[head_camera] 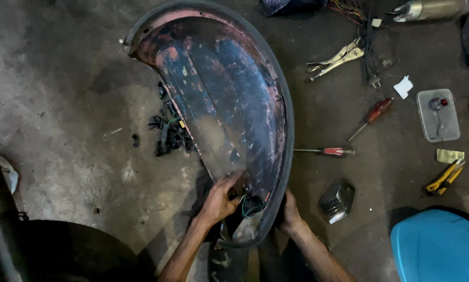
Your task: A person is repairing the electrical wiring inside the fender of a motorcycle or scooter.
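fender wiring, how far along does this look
Done: the rusty fender lies inside-up on the floor, a heap of black scraps beside it. In hand: the left hand works at wires at its near end; the right hand grips the rim. Left: those wires remain attached.

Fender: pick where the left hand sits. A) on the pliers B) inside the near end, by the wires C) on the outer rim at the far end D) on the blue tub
B: the left hand reaches inside the fender's near end, fingers at the wires.
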